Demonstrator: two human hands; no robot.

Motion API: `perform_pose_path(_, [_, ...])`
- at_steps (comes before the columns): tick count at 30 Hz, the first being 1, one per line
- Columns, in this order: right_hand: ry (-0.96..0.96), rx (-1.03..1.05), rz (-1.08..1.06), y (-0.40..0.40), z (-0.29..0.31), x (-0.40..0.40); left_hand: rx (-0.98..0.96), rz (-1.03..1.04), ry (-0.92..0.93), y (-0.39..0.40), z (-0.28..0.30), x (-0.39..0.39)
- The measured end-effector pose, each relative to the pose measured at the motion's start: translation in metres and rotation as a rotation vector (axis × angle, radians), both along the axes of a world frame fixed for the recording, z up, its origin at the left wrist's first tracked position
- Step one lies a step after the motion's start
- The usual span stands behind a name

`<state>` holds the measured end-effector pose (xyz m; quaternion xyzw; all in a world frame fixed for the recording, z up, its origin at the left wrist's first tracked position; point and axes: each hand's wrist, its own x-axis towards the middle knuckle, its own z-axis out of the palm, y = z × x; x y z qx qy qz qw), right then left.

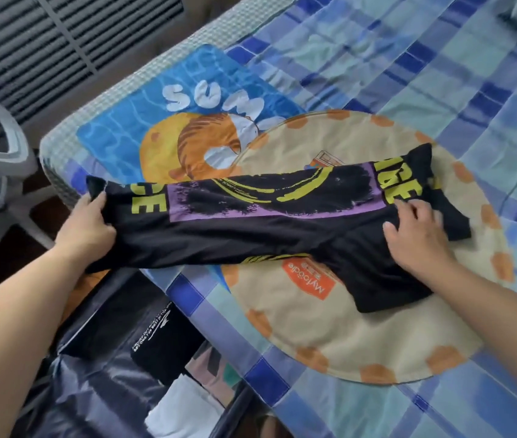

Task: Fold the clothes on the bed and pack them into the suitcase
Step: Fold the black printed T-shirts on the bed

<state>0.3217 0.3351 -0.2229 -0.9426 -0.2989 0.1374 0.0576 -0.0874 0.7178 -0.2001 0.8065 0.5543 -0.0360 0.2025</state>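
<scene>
Folded clothes (168, 352) already lie in the suitcase (93, 390) below the bed (440, 74). On the bed, the left hand (88, 226) grips the half-folded black shirt (266, 222); the right hand (415, 238) presses it flat-fingered.

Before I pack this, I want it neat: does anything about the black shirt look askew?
Yes. The black shirt is a long uneven strip: the left hand holds one end off the bed edge, the right hand presses the other, where a flap juts out below.
</scene>
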Motion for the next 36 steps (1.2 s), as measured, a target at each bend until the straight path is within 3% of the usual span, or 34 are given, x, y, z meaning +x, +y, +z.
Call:
perform_pose_path(3, [0.188, -0.133, -0.308, 0.022, -0.01, 0.015, 0.054, 0.097, -0.179, -0.008, -0.005, -0.003])
perform_pose_path(5, [0.25, -0.223, -0.391, 0.029, -0.021, 0.012, 0.085, 0.122, -0.247, -0.01, -0.007, -0.009])
perform_pose_path(10, [0.201, -0.173, -0.433, 0.037, -0.03, 0.0, 0.075, -0.033, 0.205, -0.001, -0.012, -0.04])
perform_pose_path(11, [0.178, -0.145, -0.434, 0.034, -0.029, -0.002, 0.1, 0.036, 0.195, -0.008, -0.012, -0.035])
perform_pose_path(13, [0.088, -0.069, -0.437, 0.024, -0.024, -0.009, 0.175, 0.184, -0.02, -0.033, -0.014, -0.011])
perform_pose_path(14, [0.065, -0.024, -0.455, 0.017, -0.022, -0.013, 0.235, 0.141, -0.129, -0.054, -0.016, 0.006])
perform_pose_path(16, [0.141, 0.044, -0.574, 0.002, -0.02, -0.022, 0.329, -0.181, -0.233, -0.11, -0.023, 0.044])
perform_pose_path(18, [0.266, 0.087, -0.686, -0.018, -0.019, -0.024, 0.314, -0.513, -0.295, -0.167, -0.034, 0.086])
perform_pose_path(20, [0.372, 0.169, -0.709, -0.043, -0.019, -0.022, 0.317, -0.698, -0.313, -0.204, -0.043, 0.124])
perform_pose_path(27, [0.688, 0.477, -0.763, -0.094, -0.005, -0.007, 0.33, -0.815, -0.165, -0.191, -0.059, 0.141])
perform_pose_path(32, [0.87, 0.264, -0.593, -0.11, -0.014, -0.01, 0.325, -0.8, -0.145, -0.188, -0.036, 0.13])
perform_pose_path(34, [0.85, 0.274, -0.631, -0.116, -0.016, -0.007, 0.373, -0.777, -0.056, -0.203, -0.028, 0.138])
perform_pose_path(36, [0.9, 0.302, -0.695, -0.117, -0.013, -0.006, 0.308, -0.757, -0.121, -0.236, -0.022, 0.156])
